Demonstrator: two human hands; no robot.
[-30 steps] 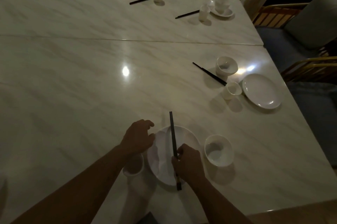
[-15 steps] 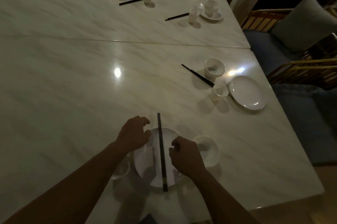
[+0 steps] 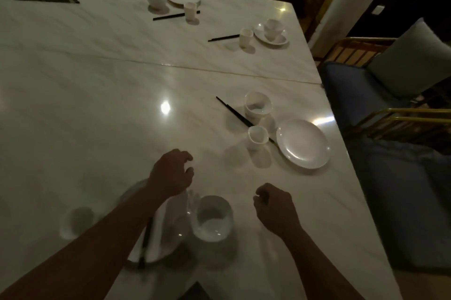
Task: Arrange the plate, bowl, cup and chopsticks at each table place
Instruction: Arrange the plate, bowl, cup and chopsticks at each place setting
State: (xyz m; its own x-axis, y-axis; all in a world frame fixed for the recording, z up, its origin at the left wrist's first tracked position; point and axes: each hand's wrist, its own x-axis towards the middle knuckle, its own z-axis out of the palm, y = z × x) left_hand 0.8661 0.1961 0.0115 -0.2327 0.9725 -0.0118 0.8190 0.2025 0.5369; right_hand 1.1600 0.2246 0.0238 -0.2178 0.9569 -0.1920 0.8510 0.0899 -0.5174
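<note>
Place setting, near edge of the marble surface (image 3: 97, 116), blurred and dimly lit.

- Left hand (image 3: 170, 175): hovering just past the near plate (image 3: 170, 226), fingers loosely curled and thumb apart, gripping nothing. Its forearm is covering the plate's left part.
- Right hand (image 3: 275, 209): hovering over bare surface right of the near bowl (image 3: 212, 219), fingers curled under into a fist, holding nothing visible.
- Near chopsticks (image 3: 145, 243): lying across the near plate, their near ends overhanging its near rim.
- Near bowl: sitting upright just right of the plate; the blur is hiding whether the rims are touching.
- Near cup (image 3: 75, 221): standing left of the forearm, apart from the plate.

Next setting, along the right edge:
- The second plate (image 3: 302, 143) is lying close to the edge.
- The second cup (image 3: 257, 137) is sitting just left of it.
- The second bowl (image 3: 258, 106) is standing beyond the cup.
- The second chopsticks (image 3: 234, 111) are running diagonally past both.

Open room: a wide bare stretch is lying left of centre, and a strip is running between the right hand and the right edge. A seam (image 3: 219, 71) is crossing the surface beyond. A blue chair (image 3: 353, 94) is standing just off the right edge.
</note>
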